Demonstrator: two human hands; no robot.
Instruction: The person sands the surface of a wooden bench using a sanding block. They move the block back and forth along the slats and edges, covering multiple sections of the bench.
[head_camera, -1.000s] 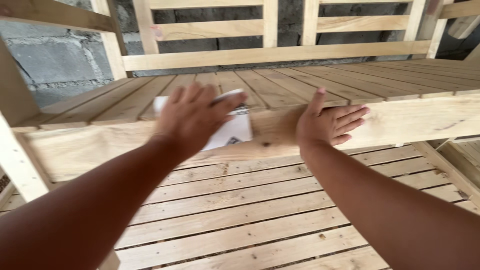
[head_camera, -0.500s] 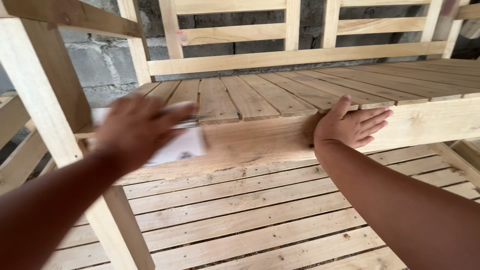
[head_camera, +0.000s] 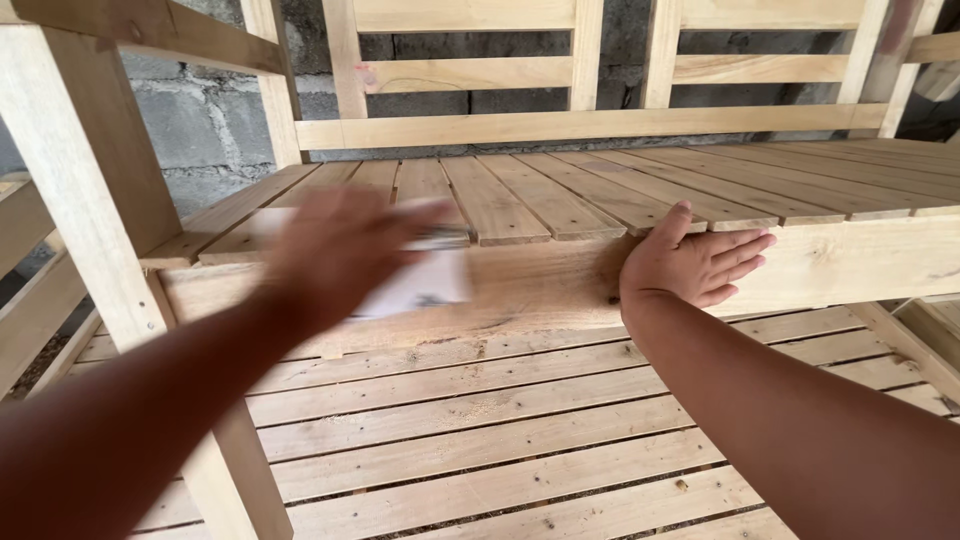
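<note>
My left hand (head_camera: 335, 250) is blurred with motion and presses a white sheet of sandpaper (head_camera: 425, 285) flat against the front rail (head_camera: 540, 285) of a bare wooden bunk frame. The sheet folds over the rail's top edge. My right hand (head_camera: 690, 265) rests flat with fingers spread on the same rail, a little to the right of the sheet, its thumb up on the slat edge. The upper slatted deck (head_camera: 620, 190) lies just behind both hands.
A lower slatted deck (head_camera: 480, 440) carries sawdust below the rail. An upright post (head_camera: 90, 190) stands at the left. Back rails (head_camera: 560, 125) run in front of a grey block wall (head_camera: 210, 125).
My left hand slid the sandpaper left along the rail, then back to the right. The view shifted left, and my right hand stayed planted on the rail.
</note>
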